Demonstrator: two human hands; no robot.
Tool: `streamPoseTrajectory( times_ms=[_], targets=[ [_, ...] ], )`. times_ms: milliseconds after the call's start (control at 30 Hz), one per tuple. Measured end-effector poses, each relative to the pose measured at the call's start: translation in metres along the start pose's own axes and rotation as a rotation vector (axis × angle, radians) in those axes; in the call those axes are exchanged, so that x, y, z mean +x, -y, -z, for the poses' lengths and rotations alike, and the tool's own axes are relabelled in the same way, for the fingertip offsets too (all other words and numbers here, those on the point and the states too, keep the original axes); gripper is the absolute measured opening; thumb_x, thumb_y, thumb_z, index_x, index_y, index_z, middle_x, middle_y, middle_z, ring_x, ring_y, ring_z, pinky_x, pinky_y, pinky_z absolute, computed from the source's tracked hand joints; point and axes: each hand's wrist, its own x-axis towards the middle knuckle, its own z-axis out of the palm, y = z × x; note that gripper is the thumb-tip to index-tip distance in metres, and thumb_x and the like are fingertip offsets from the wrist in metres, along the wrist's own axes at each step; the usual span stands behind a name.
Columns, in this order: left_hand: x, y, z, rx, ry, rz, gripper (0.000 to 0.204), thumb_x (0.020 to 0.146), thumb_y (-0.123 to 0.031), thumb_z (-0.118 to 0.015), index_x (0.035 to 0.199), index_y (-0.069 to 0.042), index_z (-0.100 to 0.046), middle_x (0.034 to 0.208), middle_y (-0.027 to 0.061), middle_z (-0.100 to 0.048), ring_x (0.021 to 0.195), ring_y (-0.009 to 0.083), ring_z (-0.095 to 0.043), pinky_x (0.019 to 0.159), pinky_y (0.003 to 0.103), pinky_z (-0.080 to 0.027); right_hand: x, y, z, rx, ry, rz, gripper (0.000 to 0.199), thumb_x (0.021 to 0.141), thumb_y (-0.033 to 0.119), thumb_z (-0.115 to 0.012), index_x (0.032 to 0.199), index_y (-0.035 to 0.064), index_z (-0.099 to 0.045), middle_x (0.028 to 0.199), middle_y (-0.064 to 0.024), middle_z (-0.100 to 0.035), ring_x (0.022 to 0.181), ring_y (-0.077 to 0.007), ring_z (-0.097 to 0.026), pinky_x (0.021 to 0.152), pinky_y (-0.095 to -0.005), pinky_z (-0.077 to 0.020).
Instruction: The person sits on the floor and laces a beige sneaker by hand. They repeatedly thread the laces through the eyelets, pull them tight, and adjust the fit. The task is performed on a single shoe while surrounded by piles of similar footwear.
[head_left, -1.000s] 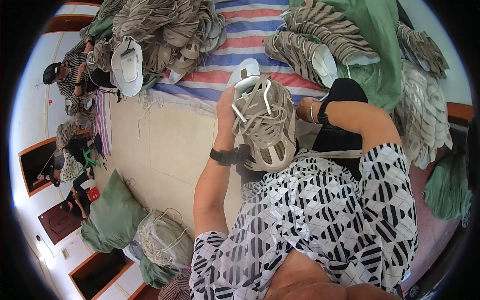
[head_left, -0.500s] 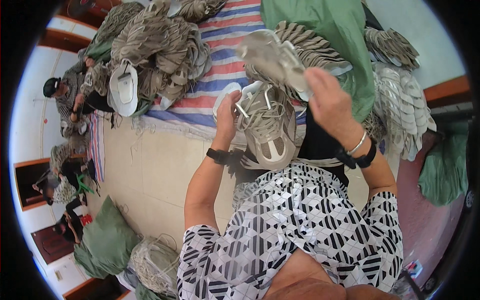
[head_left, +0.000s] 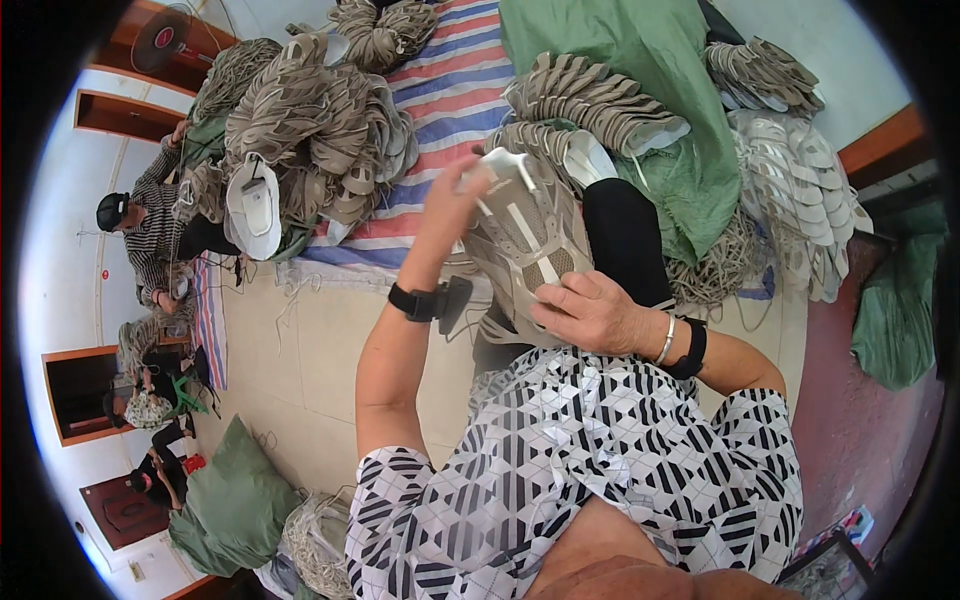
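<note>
A grey-beige shoe upper (head_left: pixel 530 235) with mesh panels and a pale lining lies over my lap, its heel opening pointing away from me. My right hand (head_left: pixel 588 312) is closed on its toe end, thumb and fingers pressed on the mesh. Beside the collar, at the upper left of this piece, is my left hand (head_left: pixel 462 195); its fingers are smeared by motion, so their grip does not show. No threaded lace shows across the front of this upper. Loose lace ends hang below it near my lap.
Stacked shoe uppers (head_left: pixel 595 105) lie on a green sheet (head_left: pixel 690 200) ahead. Another big heap of uppers (head_left: pixel 300 120) sits on the striped tarp (head_left: pixel 455 80). Bundled laces (head_left: pixel 712 275) lie right of my knee. Other people, including one in a cap (head_left: pixel 150 215), sit at left.
The upper that my right hand held raised has come down onto my lap, toe toward me. The laced upper that lay there is no longer plainly visible. My left hand has moved slightly away from me.
</note>
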Motion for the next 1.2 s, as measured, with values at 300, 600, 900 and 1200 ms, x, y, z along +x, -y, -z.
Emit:
streamPoseTrajectory(
  times_ms=[300,600,900,1200],
  targets=[
    [0.001,0.001,-0.015,0.058,0.271,-0.360,0.067,0.070,-0.026,-0.079,0.128,-0.005,-0.051,0.129,0.0144,-0.051,0.119,0.0256,-0.050,0.102,0.036,-0.037,0.024,-0.081,0.016,0.098,-0.352,-0.531,0.032,0.084,0.021,-0.063,0.111,0.0036,-0.059,0.119,-0.0145,-0.057,0.105,-0.0336,-0.055,0.089,-0.0395,-0.0461],
    [-0.022,0.031,-0.059,0.179,0.063,-0.355,0.082,0.064,-0.031,-0.081,0.130,-0.003,-0.042,0.125,0.0193,-0.048,0.117,0.0332,-0.047,0.100,0.040,-0.038,-0.003,-0.115,-0.029,0.110,0.206,-0.708,0.038,0.090,0.029,-0.055,0.120,0.0039,-0.055,0.112,-0.0153,-0.063,0.110,-0.0290,-0.056,0.097,-0.0459,-0.0368],
    [-0.021,0.032,-0.075,0.228,0.089,-0.378,0.082,0.068,-0.026,-0.076,0.134,0.000,-0.036,0.137,0.0233,-0.040,0.127,0.0389,-0.039,0.107,0.043,-0.030,-0.008,-0.116,-0.032,-0.079,0.367,-0.705,0.039,0.093,0.028,-0.050,0.124,0.0053,-0.053,0.117,-0.0119,-0.061,0.113,-0.0277,-0.054,0.103,-0.0503,-0.0278],
    [-0.062,0.035,-0.079,0.345,0.096,-0.339,0.095,0.074,-0.027,-0.070,0.147,0.000,-0.015,0.149,0.0298,-0.017,0.137,0.0452,-0.020,0.112,0.047,-0.020,-0.050,-0.096,-0.034,0.001,0.007,-0.671,0.047,0.083,0.014,-0.063,0.129,0.0131,-0.054,0.131,-0.0099,-0.055,0.124,-0.0266,-0.047,0.105,-0.0468,-0.0295]
  ],
)
